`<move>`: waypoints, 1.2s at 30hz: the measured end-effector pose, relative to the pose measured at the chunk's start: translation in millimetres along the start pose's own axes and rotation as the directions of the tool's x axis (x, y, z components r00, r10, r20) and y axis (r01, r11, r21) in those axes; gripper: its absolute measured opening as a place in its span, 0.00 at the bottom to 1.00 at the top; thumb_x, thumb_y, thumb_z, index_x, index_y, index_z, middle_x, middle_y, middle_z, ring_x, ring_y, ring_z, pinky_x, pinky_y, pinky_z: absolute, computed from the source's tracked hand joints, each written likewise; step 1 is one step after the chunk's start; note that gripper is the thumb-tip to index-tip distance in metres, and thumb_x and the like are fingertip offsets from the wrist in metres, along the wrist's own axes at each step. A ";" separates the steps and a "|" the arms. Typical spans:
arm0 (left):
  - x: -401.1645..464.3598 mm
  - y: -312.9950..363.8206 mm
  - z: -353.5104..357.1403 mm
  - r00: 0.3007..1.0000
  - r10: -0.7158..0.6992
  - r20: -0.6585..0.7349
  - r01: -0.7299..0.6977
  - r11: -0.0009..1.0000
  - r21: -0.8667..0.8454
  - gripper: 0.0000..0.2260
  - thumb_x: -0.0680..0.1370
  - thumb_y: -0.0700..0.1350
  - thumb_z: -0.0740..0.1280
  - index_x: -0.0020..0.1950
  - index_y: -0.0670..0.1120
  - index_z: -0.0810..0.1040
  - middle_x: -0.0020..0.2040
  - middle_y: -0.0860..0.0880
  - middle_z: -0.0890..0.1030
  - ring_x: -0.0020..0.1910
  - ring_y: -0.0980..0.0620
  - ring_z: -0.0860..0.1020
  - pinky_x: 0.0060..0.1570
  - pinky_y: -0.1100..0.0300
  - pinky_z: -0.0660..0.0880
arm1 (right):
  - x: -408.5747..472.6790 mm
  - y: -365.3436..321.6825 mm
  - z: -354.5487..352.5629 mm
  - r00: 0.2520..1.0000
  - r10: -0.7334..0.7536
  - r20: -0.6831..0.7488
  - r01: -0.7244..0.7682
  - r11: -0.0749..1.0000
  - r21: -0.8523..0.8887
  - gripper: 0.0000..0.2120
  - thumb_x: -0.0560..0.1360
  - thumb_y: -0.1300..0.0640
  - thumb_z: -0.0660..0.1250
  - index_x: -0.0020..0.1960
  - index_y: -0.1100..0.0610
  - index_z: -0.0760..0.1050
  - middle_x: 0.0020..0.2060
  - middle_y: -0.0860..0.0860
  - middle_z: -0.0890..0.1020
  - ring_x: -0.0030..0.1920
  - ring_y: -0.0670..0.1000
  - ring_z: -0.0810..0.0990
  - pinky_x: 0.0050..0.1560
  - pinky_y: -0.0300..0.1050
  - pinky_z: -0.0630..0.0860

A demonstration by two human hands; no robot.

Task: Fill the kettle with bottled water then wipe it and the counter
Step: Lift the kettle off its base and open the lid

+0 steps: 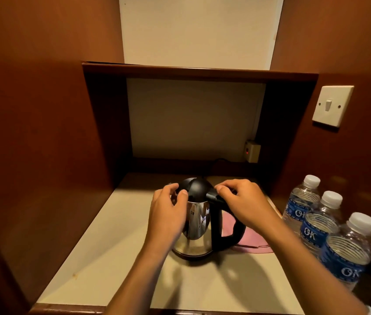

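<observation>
A steel kettle [197, 230] with a black lid and black handle stands on the pale counter [102, 258] in a wooden niche. My left hand [168, 212] curls round the kettle's left upper side, thumb touching the lid's edge. My right hand [243, 201] grips the top of the handle, fingers curled near the lid hinge. Three capped water bottles [316, 230] with blue labels stand in a row at the right. A pink cloth [251, 239] lies flat behind and right of the kettle.
Brown wooden walls close the niche on the left and right, with a shelf above it. A wall socket with a red light [252, 151] and a black cord sit at the back right. A white light switch [332, 105] is on the right wall.
</observation>
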State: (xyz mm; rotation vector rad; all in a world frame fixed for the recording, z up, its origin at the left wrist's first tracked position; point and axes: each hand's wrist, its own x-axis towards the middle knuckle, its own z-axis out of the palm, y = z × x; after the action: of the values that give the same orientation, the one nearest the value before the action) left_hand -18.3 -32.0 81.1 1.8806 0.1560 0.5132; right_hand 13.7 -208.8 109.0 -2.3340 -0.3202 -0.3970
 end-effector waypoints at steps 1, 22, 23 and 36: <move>7.0 -0.7 -1.2 1.000 0.003 0.018 -0.003 1.000 0.012 0.16 0.82 0.50 0.63 0.68 0.48 0.76 0.63 0.51 0.74 0.59 0.54 0.75 0.62 0.57 0.73 | -6.4 -2.3 0.2 1.000 0.001 -0.003 -0.001 1.000 0.015 0.12 0.81 0.51 0.63 0.54 0.51 0.84 0.46 0.44 0.84 0.48 0.43 0.80 0.46 0.40 0.75; -15.3 17.6 5.9 0.982 0.121 0.147 -0.170 0.904 0.393 0.34 0.71 0.59 0.74 0.70 0.52 0.62 0.65 0.54 0.66 0.68 0.51 0.66 0.65 0.54 0.70 | 43.7 12.5 6.6 0.938 -0.179 0.298 0.184 0.983 0.010 0.20 0.82 0.62 0.56 0.69 0.49 0.77 0.65 0.47 0.79 0.62 0.40 0.73 0.59 0.32 0.70; -12.0 14.8 2.6 0.979 0.121 0.166 -0.176 0.911 0.374 0.33 0.71 0.57 0.74 0.69 0.52 0.62 0.63 0.55 0.66 0.66 0.52 0.67 0.64 0.55 0.70 | 42.7 13.9 6.1 0.940 -0.182 0.290 0.192 0.981 -0.006 0.20 0.82 0.62 0.56 0.69 0.49 0.76 0.65 0.47 0.79 0.61 0.40 0.73 0.59 0.33 0.70; 34.8 1.6 -50.4 0.918 0.201 0.343 -0.320 0.885 0.339 0.16 0.76 0.44 0.74 0.61 0.58 0.79 0.55 0.63 0.76 0.58 0.62 0.74 0.59 0.64 0.67 | -14.3 25.9 11.1 0.964 -0.265 0.008 0.260 0.940 -0.222 0.24 0.78 0.49 0.54 0.71 0.50 0.75 0.59 0.41 0.79 0.57 0.35 0.62 0.51 0.30 0.64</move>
State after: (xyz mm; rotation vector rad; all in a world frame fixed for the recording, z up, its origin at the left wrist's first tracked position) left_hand -8.6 23.0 106.2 2.3665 -0.2212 0.3905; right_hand 11.5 -220.7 79.8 -2.5085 -0.6085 -0.6158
